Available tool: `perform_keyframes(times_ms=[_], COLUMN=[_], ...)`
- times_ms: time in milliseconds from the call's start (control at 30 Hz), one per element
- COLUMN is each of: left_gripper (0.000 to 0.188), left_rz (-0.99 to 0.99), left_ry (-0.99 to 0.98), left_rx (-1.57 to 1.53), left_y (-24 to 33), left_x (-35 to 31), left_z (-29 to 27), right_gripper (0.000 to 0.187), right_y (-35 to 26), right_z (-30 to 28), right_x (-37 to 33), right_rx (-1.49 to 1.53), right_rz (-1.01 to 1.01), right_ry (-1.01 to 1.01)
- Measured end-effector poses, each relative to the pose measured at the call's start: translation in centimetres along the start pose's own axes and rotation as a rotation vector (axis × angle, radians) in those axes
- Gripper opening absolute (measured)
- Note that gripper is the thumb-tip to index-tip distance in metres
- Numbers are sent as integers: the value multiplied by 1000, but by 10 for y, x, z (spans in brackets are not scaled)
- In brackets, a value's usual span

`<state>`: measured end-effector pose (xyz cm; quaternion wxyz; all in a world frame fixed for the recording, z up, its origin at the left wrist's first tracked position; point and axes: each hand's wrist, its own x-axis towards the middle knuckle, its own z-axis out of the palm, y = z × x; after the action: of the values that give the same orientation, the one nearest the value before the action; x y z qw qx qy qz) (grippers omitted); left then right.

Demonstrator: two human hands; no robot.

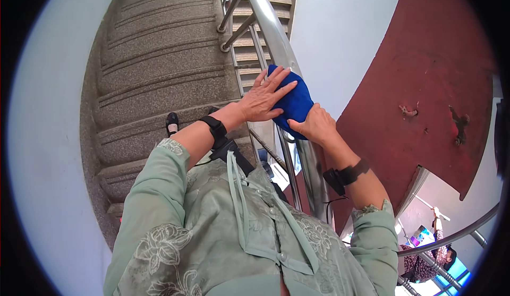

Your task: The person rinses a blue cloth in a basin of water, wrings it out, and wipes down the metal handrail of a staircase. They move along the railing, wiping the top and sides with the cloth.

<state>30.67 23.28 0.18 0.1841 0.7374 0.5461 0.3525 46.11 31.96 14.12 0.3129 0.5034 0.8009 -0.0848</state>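
A blue cloth (298, 100) is draped over a thick, shiny metal handrail (265, 12). My left hand (260, 100) lies on the cloth's upper left part, its fingers stretched out and spread. Lower down, my right hand (317, 125) grips the cloth's right edge against the rail, thumb on top; its other fingers curl round the far side and are mostly hidden. Both wrists wear dark bands with small devices.
Speckled stone steps (164, 57) curve along the left, where a black shoe (172, 123) shows. Thin metal bars (247, 30) support the rail. A worn dark red surface (425, 83) is at right. Another person (433, 256) stands below at lower right, one arm raised.
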Motion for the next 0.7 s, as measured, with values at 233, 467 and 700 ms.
perform_keyframes(times_ms=[233,467,700], left_gripper=[98,108,107], left_rz=[-927,-1337,-1356], left_ry=[176,108,232], left_rx=[-1046,-1024,-1052], left_y=[56,36,-31], left_x=[25,73,96], left_z=[37,32,39], right_gripper=[85,84,86], right_y=[-5,-22,-45], right_z=[-9,-13,-21], right_x=[19,39,95], right_rx=[111,112,122], right_rz=[9,69,35], right_ry=[-73,-54,-24])
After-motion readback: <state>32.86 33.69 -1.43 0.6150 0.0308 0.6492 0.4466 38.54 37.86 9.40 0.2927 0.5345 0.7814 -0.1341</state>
